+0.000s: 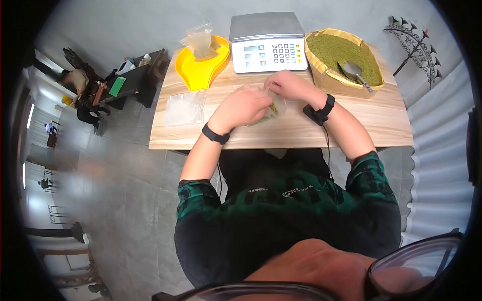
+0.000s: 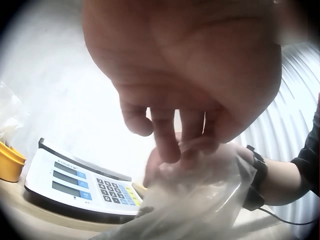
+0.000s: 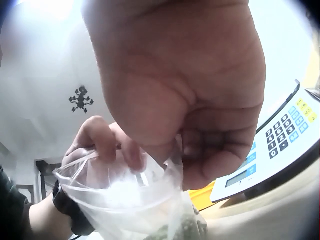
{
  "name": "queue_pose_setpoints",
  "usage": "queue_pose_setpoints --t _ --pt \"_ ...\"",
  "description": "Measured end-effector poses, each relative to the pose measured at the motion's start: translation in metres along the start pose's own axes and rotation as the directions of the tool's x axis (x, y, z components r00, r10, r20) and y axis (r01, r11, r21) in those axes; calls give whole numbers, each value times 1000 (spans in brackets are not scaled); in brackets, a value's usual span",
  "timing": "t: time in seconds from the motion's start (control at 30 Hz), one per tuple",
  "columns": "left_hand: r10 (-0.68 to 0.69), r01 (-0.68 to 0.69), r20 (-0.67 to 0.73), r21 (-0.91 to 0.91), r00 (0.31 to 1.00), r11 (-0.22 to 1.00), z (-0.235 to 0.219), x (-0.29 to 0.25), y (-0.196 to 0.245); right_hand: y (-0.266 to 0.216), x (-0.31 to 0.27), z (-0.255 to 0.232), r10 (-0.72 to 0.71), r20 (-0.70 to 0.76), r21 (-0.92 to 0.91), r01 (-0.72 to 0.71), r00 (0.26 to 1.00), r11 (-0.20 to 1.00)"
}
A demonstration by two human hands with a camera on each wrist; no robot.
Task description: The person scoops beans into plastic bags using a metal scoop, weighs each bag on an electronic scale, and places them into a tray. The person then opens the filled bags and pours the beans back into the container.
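Note:
A clear plastic bag (image 1: pixel 281 107) with a small amount of green grains in it stands over the table's front half. My left hand (image 1: pixel 244 106) pinches its top edge at the left, fingers bent down over the plastic. My right hand (image 1: pixel 291 86) grips the edge at the right, the plastic caught between thumb and curled fingers (image 3: pixel 215 162). In the right wrist view the bag's mouth (image 3: pixel 120 197) spreads between both hands, and green grains (image 3: pixel 172 231) show low inside. From the left wrist the bag (image 2: pixel 195 200) looks crumpled and cloudy.
A digital scale (image 1: pixel 268 55) stands at the back. Right of it, an open paper sack (image 1: pixel 326 80) holds green grains (image 1: pixel 341 50) and a metal scoop (image 1: pixel 353 70). At left are a yellow tray (image 1: pixel 193 72) with clear bags (image 1: pixel 200 42), and flat clear bags (image 1: pixel 183 109) on the wooden table (image 1: pixel 170 138).

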State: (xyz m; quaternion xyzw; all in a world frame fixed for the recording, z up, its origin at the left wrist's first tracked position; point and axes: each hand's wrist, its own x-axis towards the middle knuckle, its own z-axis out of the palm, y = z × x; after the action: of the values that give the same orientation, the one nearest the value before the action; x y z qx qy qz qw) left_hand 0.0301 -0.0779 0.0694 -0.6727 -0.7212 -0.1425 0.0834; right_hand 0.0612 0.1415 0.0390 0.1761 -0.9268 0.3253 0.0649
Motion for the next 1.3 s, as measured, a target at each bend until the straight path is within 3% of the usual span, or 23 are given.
queue_pose_setpoints --t 0.13,0.2,0.27,0.33,0.4,0.47,0.6,0.67,0.73,0.77,0.9,1.03,1.13,1.2,1.23,1.3 --pt "-47 48 84 -4 995 999 -14 -7 30 -2 14 -17 -102 -42 31 103 994 994" --pt "-62 62 52 12 997 998 -24 -9 32 -21 19 -41 115 184 170 -146 976 975" --pt "-64 64 -14 40 998 997 -35 -9 17 -17 29 -51 83 198 204 -124 977 971" --pt "-60 65 -79 62 995 996 -49 -6 -4 -14 40 -65 276 177 277 -317 945 907" --pt "-140 161 -158 130 977 978 -69 4 -26 -11 53 -86 270 175 336 -315 947 888" --pt "-173 193 -199 83 965 978 -81 20 -56 -10 63 -107 339 78 506 -330 938 797" --pt "-304 310 -244 -16 921 951 -115 67 -96 -5 86 -149 371 -79 532 -276 925 801" --pt "-293 296 -271 -28 917 955 -122 91 -125 3 100 -164 367 -238 494 -213 899 843" --pt "-214 228 -336 1 917 974 -126 115 -151 15 116 -175 361 -278 503 -185 890 844" --pt "-257 271 -322 -1 911 962 -128 125 -161 20 123 -179 371 -321 506 -174 872 845" --pt "-322 329 -311 -32 894 944 -120 156 -200 45 151 -189 415 -401 514 -175 817 840" --pt "-323 343 -376 -12 869 939 -74 172 -241 85 172 -179 483 -381 550 -226 788 804" --pt "-385 396 -414 -62 825 916 -57 175 -237 93 174 -174 553 -321 558 -318 769 767" --pt "-428 342 -441 -263 789 902 -47 174 -237 89 166 -170 564 -311 623 -285 765 729" --pt "-431 344 -438 -266 789 900 -44 173 -234 86 163 -169 567 -307 623 -288 765 727" --pt "-384 247 -581 -304 718 920 -36 168 -224 78 152 -164 563 -406 673 -180 720 717"
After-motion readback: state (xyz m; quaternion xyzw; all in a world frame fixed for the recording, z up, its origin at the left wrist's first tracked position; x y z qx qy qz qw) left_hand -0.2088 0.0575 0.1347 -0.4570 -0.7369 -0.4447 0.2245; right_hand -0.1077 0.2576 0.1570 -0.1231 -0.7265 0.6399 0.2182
